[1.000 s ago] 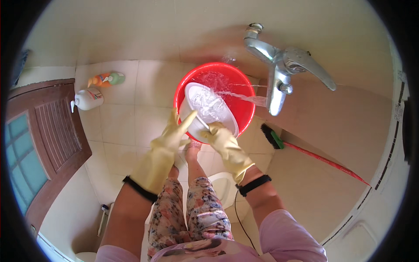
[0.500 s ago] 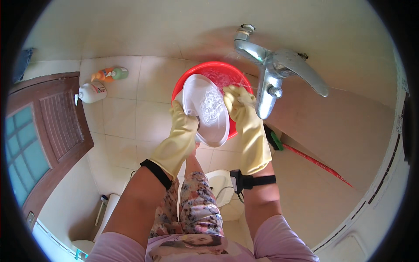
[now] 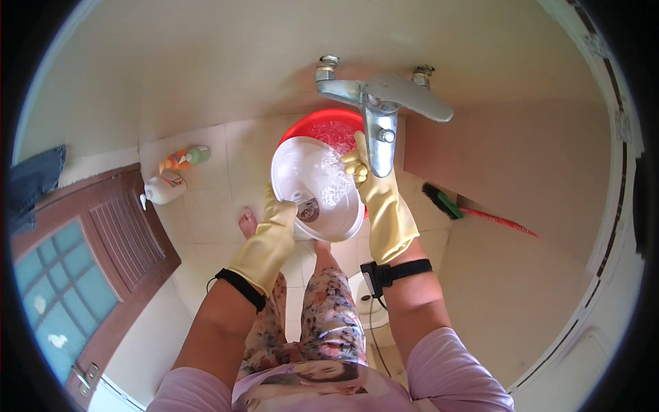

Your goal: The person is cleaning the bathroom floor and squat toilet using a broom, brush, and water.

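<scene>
My left hand (image 3: 276, 216), in a yellow rubber glove, grips the near left rim of a white plastic basin (image 3: 287, 165). The basin is tilted over a red tub (image 3: 295, 129), and a round dark label shows inside it close to my fingers. Foamy water (image 3: 331, 180) splashes in the basin, and more water churns in the tub. My right hand (image 3: 367, 168), gloved too, is at the basin's right side, partly behind the spout of a chrome tap (image 3: 379, 130). Its fingers are curled in; the palm is hidden, so what it holds cannot be made out.
A white pump bottle (image 3: 165, 188) and orange and green bottles (image 3: 184, 158) stand on the tiles at left, near a brown door (image 3: 130, 226). A green-headed brush (image 3: 443, 202) with a red handle lies at right. Dark cloth (image 3: 40, 178) hangs at far left.
My left hand has turned the white basin so more of its inside shows, including the label. My right hand's fingers have curled in more. The view has shifted, putting the tap farther left.
</scene>
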`<action>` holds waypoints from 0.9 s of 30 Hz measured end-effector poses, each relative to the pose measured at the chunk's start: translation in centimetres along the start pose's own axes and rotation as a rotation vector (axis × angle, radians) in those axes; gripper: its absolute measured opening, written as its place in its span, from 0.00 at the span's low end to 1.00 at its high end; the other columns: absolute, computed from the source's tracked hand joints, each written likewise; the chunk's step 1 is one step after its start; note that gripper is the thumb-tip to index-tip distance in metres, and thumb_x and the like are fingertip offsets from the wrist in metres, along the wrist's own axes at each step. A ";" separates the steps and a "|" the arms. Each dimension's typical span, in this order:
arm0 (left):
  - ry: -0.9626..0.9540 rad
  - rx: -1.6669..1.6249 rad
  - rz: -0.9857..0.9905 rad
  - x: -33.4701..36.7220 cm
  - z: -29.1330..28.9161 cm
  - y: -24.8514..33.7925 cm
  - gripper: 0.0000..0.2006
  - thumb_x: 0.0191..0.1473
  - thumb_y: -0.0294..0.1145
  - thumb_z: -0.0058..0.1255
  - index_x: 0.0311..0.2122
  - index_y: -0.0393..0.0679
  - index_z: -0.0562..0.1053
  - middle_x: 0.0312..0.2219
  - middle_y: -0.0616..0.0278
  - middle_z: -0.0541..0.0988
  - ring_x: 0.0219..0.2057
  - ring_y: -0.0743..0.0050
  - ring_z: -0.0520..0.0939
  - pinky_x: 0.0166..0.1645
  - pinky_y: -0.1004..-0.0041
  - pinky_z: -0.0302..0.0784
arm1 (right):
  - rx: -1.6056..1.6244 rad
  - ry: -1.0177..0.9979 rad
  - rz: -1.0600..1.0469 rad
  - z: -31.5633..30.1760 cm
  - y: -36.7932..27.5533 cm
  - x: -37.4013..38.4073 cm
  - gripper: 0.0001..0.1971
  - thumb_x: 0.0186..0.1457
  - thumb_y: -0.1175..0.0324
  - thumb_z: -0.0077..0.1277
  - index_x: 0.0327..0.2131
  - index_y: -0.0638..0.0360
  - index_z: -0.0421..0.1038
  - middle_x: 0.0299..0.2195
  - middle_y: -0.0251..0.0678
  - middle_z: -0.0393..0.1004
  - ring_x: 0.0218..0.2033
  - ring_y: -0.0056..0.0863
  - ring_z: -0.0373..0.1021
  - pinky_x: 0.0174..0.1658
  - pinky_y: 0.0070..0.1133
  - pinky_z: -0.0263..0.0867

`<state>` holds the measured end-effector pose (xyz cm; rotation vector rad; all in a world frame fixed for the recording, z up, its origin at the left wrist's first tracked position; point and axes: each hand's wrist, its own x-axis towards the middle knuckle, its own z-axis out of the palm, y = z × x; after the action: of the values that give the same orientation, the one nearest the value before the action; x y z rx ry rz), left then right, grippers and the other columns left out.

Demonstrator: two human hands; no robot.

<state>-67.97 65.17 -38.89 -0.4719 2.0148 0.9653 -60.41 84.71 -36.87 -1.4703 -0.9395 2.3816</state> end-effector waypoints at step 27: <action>-0.319 1.052 0.723 4.5 16.1 3.3 0.24 0.49 0.31 0.49 0.54 0.35 0.70 0.45 0.46 0.79 0.47 0.50 0.80 0.47 0.63 0.74 | 0.131 0.620 0.576 -16.5 22.9 7.7 0.24 0.53 0.69 0.56 0.55 0.54 0.67 0.49 0.44 0.75 0.51 0.39 0.73 0.53 0.31 0.68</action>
<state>-64.25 79.83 -46.83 0.9599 2.0749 0.2010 -46.36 77.18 -61.41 -2.4526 -0.2218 1.9881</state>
